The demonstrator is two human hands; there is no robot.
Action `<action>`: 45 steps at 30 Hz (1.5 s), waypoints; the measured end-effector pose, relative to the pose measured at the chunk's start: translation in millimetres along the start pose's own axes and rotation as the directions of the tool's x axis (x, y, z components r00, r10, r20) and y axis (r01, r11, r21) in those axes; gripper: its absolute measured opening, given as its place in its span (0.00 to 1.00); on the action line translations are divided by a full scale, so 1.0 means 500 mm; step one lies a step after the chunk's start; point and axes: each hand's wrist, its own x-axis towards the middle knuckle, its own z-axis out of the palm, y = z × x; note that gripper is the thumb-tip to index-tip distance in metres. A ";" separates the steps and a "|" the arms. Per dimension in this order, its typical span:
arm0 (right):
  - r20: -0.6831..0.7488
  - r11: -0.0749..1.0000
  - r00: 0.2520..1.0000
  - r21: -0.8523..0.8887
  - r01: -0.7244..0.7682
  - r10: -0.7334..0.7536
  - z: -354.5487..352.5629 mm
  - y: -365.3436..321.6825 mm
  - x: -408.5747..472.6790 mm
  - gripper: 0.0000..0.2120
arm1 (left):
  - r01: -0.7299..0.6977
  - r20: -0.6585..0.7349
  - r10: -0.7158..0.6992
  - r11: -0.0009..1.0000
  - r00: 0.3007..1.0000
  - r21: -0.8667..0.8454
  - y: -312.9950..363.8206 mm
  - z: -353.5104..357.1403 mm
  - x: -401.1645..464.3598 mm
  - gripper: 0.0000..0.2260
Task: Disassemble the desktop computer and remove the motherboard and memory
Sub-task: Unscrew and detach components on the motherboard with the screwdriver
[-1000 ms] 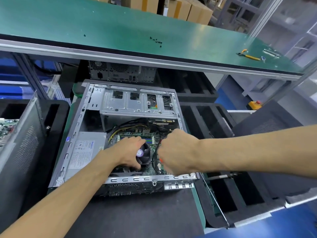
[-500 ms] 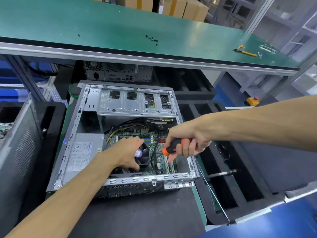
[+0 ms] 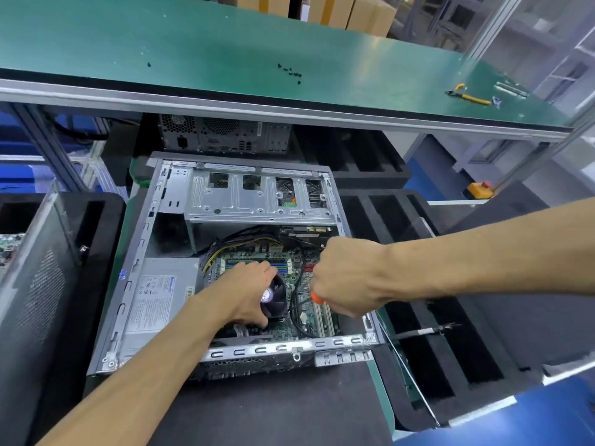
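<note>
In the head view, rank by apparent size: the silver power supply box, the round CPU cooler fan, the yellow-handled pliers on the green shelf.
1. Silver power supply box, clearly largest.
2. Round CPU cooler fan, partly covered by the left hand.
3. Yellow-handled pliers, smallest, though they lie farther from the camera.

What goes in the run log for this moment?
left hand on CPU fan | right hand grips screwdriver over motherboard | motherboard in case
</note>
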 end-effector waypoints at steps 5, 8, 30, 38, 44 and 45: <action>0.064 0.934 0.960 0.225 -0.279 0.271 -0.002 0.014 0.004 0.22 | 0.016 0.006 -0.016 0.998 1.000 -0.059 -0.002 -0.005 -0.007 0.43; 0.487 0.546 0.842 0.652 -0.527 0.231 -0.011 0.045 0.032 0.17 | 0.026 0.009 -0.025 0.996 1.000 -0.084 -0.005 -0.006 -0.012 0.45; -0.054 0.944 0.956 0.183 -0.274 0.288 0.020 -0.034 -0.016 0.19 | 0.026 0.027 -0.024 0.998 0.999 -0.064 -0.011 0.006 0.004 0.45; 0.736 -0.267 0.673 0.636 -0.724 -0.074 0.039 0.060 0.018 0.10 | 0.055 0.052 -0.050 0.994 0.997 -0.098 -0.008 0.003 -0.003 0.49; 0.747 -0.382 0.655 0.576 -0.723 -0.112 0.039 0.051 0.017 0.18 | 0.038 0.039 -0.035 0.996 0.999 -0.082 -0.014 0.012 0.003 0.47; 0.712 -0.168 0.701 0.697 -0.697 0.049 0.037 0.037 0.015 0.16 | 0.035 0.036 -0.032 0.996 0.999 -0.077 -0.013 0.013 0.005 0.46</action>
